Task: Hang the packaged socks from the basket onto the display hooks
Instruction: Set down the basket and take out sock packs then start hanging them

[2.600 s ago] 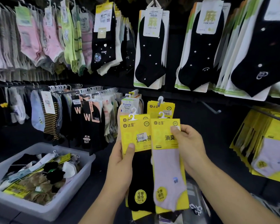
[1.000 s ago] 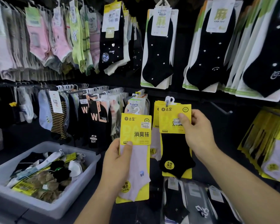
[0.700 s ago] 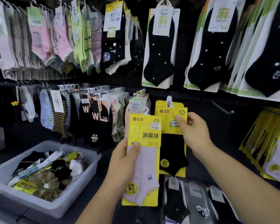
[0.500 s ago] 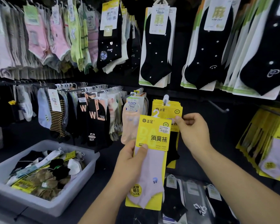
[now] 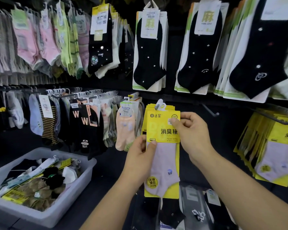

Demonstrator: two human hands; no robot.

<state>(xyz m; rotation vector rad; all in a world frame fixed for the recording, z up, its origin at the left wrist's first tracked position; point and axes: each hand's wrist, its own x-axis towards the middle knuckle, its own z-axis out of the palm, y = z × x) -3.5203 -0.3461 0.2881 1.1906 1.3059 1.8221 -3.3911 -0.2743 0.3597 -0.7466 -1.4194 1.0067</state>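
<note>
The lilac-sock pack (image 5: 163,156) is up at the hook (image 5: 158,105), flat against the yellow stack (image 5: 144,120) already hanging there. The left hand (image 5: 140,158) grips its left edge, thumb across the front. The right hand (image 5: 194,131) pinches the header's top right corner. I cannot tell whether the pack's white hanger is over the hook tip.

That is the risk: if either hand lets go before the hanger is truly seated, the pack falls. Pushing hard could also shove the stack back or knock its front pack off, and the corner pinch may bend the card header. The basket (image 5: 76,201), near left, holds more socks.

Half a second earlier the left hand alone holds this pack, lower and left of the hook, while the right hand is at the stack. Now both hands hold it, raised and centred over the stack.
</note>
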